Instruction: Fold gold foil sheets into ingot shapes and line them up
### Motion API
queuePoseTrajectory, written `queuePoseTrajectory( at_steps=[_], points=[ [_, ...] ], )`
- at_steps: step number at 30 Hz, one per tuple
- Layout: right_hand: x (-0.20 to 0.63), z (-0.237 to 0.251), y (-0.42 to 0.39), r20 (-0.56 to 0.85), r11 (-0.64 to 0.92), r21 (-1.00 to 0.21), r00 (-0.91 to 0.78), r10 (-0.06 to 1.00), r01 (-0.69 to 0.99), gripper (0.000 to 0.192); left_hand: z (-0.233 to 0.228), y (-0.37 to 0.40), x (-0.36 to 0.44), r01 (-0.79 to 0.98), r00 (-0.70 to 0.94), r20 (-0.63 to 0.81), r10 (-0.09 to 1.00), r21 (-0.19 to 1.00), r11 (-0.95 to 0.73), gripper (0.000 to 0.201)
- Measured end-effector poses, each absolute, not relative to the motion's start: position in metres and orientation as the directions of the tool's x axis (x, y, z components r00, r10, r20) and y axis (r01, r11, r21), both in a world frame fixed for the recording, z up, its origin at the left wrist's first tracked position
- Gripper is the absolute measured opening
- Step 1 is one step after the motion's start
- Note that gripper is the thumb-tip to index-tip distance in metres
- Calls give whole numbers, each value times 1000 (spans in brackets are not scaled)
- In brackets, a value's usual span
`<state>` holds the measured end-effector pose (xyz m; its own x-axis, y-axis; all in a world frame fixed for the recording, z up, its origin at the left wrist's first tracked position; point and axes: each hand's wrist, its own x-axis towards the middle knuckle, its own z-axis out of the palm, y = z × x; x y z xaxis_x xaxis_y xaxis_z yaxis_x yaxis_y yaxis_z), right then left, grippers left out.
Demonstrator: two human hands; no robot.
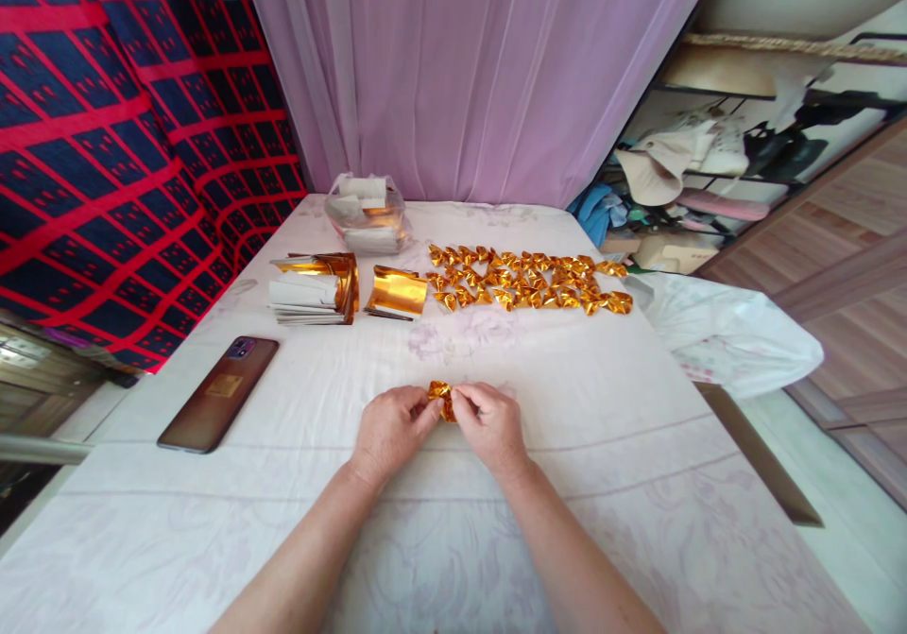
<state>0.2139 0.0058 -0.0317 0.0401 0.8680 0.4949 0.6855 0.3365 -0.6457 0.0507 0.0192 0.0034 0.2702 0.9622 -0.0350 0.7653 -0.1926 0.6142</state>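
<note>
Head view. A small piece of gold foil paper (440,398) is held between the left hand (388,434) and the right hand (490,426), low over the cloth-covered surface (581,445), near its front middle. The fingers of both hands are closed in a pinch on opposite sides of the foil, a grip judged to suit creasing so small and stiff a piece. The wrists appear to rest on the cloth, presumably for steadiness.

Further back, many folded gold pieces (528,280) are laid in close rows, well apart from the hands. To their left, a curled gold sheet (397,290) lies just beside a stack of unfolded sheets (312,289), set within reach as stock. A clear bag of paper (367,214) stands behind the stack. A phone (218,393) lies flat to the left, apart from the foil. A white plastic bag (729,336) hangs over the right edge.
</note>
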Motion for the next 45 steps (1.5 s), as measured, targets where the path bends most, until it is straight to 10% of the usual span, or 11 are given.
queuePoseTrajectory(
  at_steps=[36, 45],
  points=[
    [214, -34, 6, 474, 336, -573, -32, 880, 748, 29, -6, 27, 39, 579, 321, 15, 947, 788, -209, 28],
    [209, -34, 5, 496, 314, -606, 38, 868, 730, 26, 8, 18, 51, 850, 206, -110, 972, 513, -122, 32]
  ],
)
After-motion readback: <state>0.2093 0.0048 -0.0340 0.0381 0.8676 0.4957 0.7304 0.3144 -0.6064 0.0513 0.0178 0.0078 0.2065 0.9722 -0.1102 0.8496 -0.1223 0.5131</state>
